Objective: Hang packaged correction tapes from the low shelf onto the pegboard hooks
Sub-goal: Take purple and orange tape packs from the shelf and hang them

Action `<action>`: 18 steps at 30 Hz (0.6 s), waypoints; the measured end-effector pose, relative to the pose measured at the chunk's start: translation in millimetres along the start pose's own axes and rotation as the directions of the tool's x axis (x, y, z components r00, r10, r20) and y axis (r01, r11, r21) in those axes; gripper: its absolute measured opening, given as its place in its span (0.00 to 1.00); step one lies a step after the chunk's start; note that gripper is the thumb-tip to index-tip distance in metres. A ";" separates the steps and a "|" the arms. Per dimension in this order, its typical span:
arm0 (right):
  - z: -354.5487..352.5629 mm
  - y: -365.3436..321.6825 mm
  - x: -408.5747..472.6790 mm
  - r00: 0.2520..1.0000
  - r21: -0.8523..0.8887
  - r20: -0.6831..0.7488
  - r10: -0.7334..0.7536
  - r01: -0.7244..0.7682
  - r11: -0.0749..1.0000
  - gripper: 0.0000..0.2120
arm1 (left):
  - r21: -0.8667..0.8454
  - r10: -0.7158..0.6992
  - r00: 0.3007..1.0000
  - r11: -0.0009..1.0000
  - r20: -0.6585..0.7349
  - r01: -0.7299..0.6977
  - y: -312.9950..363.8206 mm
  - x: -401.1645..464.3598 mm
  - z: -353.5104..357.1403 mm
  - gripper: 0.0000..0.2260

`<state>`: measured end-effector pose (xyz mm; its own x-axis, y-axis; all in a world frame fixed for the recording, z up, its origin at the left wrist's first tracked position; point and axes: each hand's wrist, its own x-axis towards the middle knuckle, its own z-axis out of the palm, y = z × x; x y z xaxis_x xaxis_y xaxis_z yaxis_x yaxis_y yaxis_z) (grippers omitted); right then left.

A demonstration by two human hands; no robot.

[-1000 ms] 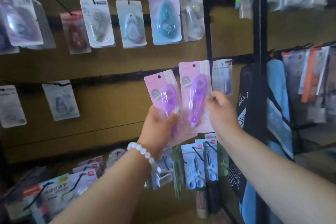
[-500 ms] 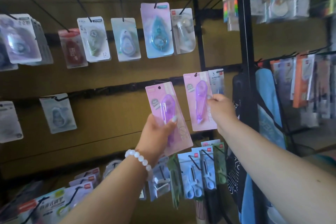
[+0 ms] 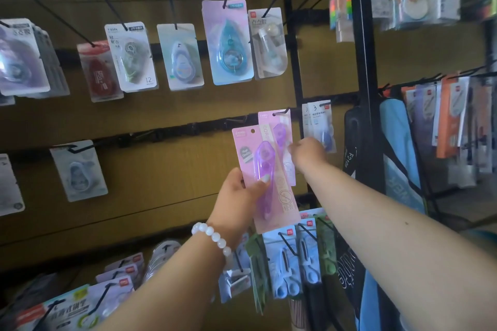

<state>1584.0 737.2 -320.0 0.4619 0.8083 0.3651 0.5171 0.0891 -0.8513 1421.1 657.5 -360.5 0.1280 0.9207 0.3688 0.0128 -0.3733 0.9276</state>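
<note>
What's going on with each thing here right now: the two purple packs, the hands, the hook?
Left hand: grips a purple pack.
Front purple pack: held, tilted, not hung.
Back purple pack: its hole on the hook, right hand at its edge.
Hook: carries the back pack.
Right hand: fingers on the back pack; grip unclear.

Right hand (image 3: 309, 152) now has its pink pack (image 3: 281, 142) up on the hook (image 3: 282, 112), hole threaded, where a second ago it was held lower beside the other one. Left hand (image 3: 239, 196) carries the second pack (image 3: 265, 177) higher and rightward (overlapping the hung one).
</note>
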 end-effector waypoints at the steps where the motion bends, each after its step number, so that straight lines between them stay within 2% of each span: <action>1: -1.2 2.2 -4.4 0.998 0.018 -0.058 -0.033 0.034 0.999 0.14 | -0.002 0.000 1.000 1.000 -0.007 0.000 -0.3 1.2 1.1 0.07; 3: -8.1 5.5 -22.6 0.986 0.153 -0.138 -0.096 0.117 0.981 0.13 | -0.002 0.009 1.000 1.000 -0.012 -0.009 -0.5 4.2 3.6 0.07; 5: -17.4 5.7 -46.8 0.984 0.338 -0.078 -0.157 0.174 0.925 0.13 | -0.016 0.014 1.000 1.000 -0.004 -0.014 -0.1 7.6 7.1 0.07; 7: -24.6 6.5 -65.4 0.978 0.442 0.013 -0.209 0.182 0.878 0.10 | -0.026 0.017 1.000 1.000 0.009 -0.017 1.4 9.9 13.0 0.08; 9: -27.1 6.3 -68.5 0.976 0.483 0.044 -0.215 0.168 0.859 0.08 | -0.025 0.027 0.999 0.999 0.023 -0.027 2.6 11.9 19.7 0.08; 14: -31.2 2.6 -46.9 0.990 0.598 0.001 -0.139 0.111 0.794 0.09 | 0.025 0.065 0.997 0.997 0.045 -0.066 6.1 16.2 31.2 0.13; 18: -39.4 -2.4 -29.2 0.998 0.626 -0.023 -0.051 0.054 0.778 0.07 | 0.055 0.039 0.998 0.998 0.052 -0.042 5.1 18.9 32.5 0.11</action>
<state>1597.7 690.5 -313.8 0.4514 0.7890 0.4168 -0.0240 0.4777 -0.8782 1455.8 669.3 -350.8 0.1796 0.8983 0.4009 0.0620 -0.4171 0.9068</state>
